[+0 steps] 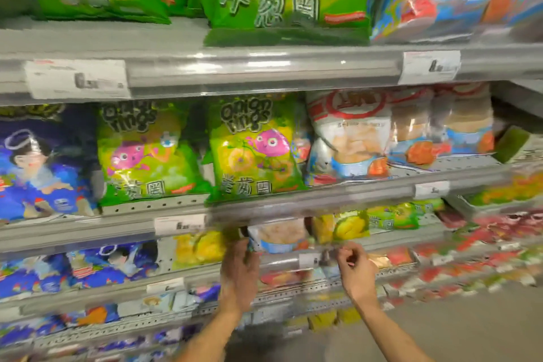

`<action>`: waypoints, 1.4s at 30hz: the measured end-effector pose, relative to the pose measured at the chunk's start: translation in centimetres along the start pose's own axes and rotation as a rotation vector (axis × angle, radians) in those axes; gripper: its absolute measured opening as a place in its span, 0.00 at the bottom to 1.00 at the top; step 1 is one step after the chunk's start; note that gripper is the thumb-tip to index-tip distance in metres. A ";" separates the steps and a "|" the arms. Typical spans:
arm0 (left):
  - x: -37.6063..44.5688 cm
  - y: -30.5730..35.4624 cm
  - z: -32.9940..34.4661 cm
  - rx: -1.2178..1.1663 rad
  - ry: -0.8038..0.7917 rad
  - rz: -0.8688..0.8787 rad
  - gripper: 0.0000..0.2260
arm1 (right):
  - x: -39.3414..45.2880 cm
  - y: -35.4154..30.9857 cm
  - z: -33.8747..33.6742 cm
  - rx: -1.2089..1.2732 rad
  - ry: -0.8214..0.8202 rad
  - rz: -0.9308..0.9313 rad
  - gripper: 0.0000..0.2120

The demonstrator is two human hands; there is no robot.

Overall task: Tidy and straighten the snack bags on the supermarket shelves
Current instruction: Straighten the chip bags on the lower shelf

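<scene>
Both hands reach up to the third shelf down of a grey metal supermarket rack (pixel 264 67), where a clear-and-white plastic snack bag with pale crackers and a blue band (pixel 279 236) stands behind the shelf's front rail. The left hand (pixel 239 270) is at the bag's lower left corner, its fingers bent and its thumb close to the bag's edge; it appears to grip that corner, though motion blur hides the exact contact. The right hand (pixel 352 263) is just to the right of the bag and below it, in front of the rail, with its fingers curled inward toward the thumb; whether it pinches anything cannot be told through the blur. Immediately right of the held bag stands a yellow snack bag with a durian picture (pixel 343 226), and to its left another yellow bag (pixel 199 247). One shelf higher, two bright green "onion rings" bags (pixel 252 150) stand upright side by side, with a white shrimp-cracker bag bearing a red emblem (pixel 349 138) just beside them on the right and a dark blue bag with a cartoon figure (pixel 38 164) on the left.
</scene>
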State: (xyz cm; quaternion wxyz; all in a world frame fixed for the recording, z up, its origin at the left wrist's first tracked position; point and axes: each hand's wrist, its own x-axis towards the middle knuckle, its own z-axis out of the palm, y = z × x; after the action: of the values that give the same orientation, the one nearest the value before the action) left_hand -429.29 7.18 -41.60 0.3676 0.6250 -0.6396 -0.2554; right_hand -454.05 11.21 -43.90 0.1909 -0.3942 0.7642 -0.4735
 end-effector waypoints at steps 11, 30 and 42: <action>3.9 5.2 3.1 -0.279 -0.001 -0.294 0.21 | 10.0 0.4 -3.6 0.006 -0.249 -0.095 0.37; 5.6 4.2 3.1 -0.417 -0.048 -0.458 0.18 | 12.6 0.1 -3.2 0.116 -0.283 0.066 0.32; 5.5 7.4 6.8 -0.422 -0.053 -0.383 0.15 | 9.8 3.3 -11.0 0.224 -0.146 0.199 0.55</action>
State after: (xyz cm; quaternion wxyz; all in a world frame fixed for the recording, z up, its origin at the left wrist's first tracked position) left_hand -438.91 1.52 -39.06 0.4176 0.6372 -0.4519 -0.4641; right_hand -468.79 10.64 -40.74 0.3348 -0.3262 0.7259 -0.5046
